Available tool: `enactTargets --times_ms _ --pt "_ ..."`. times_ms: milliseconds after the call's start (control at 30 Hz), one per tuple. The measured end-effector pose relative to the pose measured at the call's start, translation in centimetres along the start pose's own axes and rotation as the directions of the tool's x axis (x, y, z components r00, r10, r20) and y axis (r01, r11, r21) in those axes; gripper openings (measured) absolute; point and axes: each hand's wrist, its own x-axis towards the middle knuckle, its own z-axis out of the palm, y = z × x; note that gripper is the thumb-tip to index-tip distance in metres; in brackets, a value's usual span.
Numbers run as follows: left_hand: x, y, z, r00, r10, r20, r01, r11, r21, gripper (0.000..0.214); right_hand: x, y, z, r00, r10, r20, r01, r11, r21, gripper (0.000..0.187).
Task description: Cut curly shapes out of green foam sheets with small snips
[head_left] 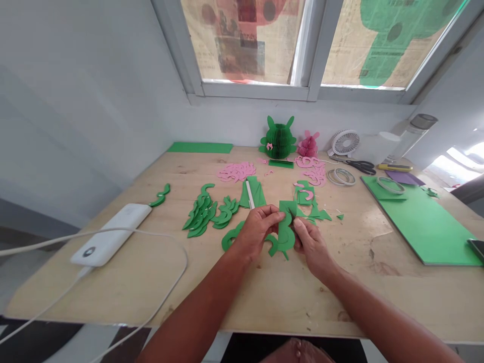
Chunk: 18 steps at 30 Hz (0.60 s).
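Observation:
Held up over the table is a green paper piece [286, 237] with a scalloped edge and a drawn curved line. My left hand [260, 224] is closed on its left side, thumb on the front. My right hand [308, 237] pinches at its right edge; a small dark shape by those fingertips is too unclear to name. Green curved cut-outs [231, 237] lie under and beside my left hand. Farther left sit piles of green wavy cut-outs [200, 214]. A white pen [250, 194] rests on a green paper sheet [259, 191] just beyond my left hand.
Pink cut-outs [237, 172], a green honeycomb paper figure [279, 141] and a pink one [308, 145] stand or lie behind. Black scissors [361, 165], tape rolls [341, 176], a fan [345, 142] and green sheets [427, 227] are right; a cabled power bank [111, 234] is left.

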Motion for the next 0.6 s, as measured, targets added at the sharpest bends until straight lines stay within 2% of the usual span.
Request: enactTargets --times_ms 233,400,600 --pt "0.04 -0.1 -0.02 1.0 -0.023 0.011 0.023 0.999 0.024 0.03 0.0 -0.35 -0.05 0.999 -0.049 0.004 0.049 0.997 -0.058 0.044" --pt "0.15 -0.19 -0.22 0.999 -0.023 0.032 0.021 0.998 0.064 0.028 0.06 -0.5 0.02 0.998 -0.056 -0.003 0.056 0.998 -0.026 0.046" --pt "0.2 -0.11 -0.34 0.997 0.061 0.052 -0.069 0.985 0.16 0.027 0.15 -0.39 -0.03 0.999 -0.054 -0.002 0.054 0.998 0.017 0.045"
